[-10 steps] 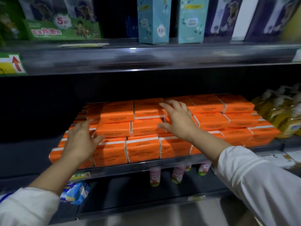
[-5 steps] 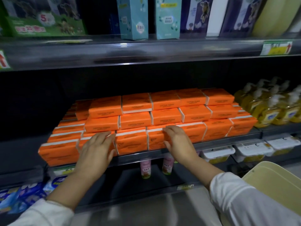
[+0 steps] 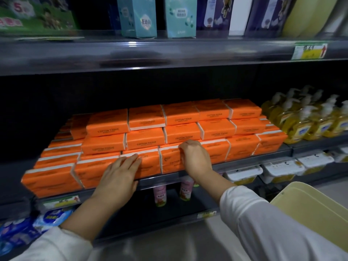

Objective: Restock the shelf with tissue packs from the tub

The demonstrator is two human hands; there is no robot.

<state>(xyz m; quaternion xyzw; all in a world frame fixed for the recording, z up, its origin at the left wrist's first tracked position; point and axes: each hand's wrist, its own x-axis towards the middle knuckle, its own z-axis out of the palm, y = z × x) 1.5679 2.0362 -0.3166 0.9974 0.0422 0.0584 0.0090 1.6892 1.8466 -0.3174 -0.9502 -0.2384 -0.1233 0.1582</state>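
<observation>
Tissue packs [image 3: 145,117] lie flat, long axes parallel to the shelf [image 3: 244,162] front.

My left hand [image 3: 120,178] lies flat against the front row of orange cotton tissue packs [image 3: 146,117] on the shelf [image 3: 244,163]. My right hand [image 3: 195,157] curls its fingers over one front pack [image 3: 169,162]. The cream tub [image 3: 310,204] sits near right.

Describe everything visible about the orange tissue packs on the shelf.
The tissue packs are orange, glossy-wrapped blocks with white end bands, printed COTTON TISSUE. They lie flat, stacked three layers high on the middle shelf, front row at its lip. The left hand presses flat on a bottom pack's front; the right hand hooks its fingers over a neighbour's top edge.
</observation>
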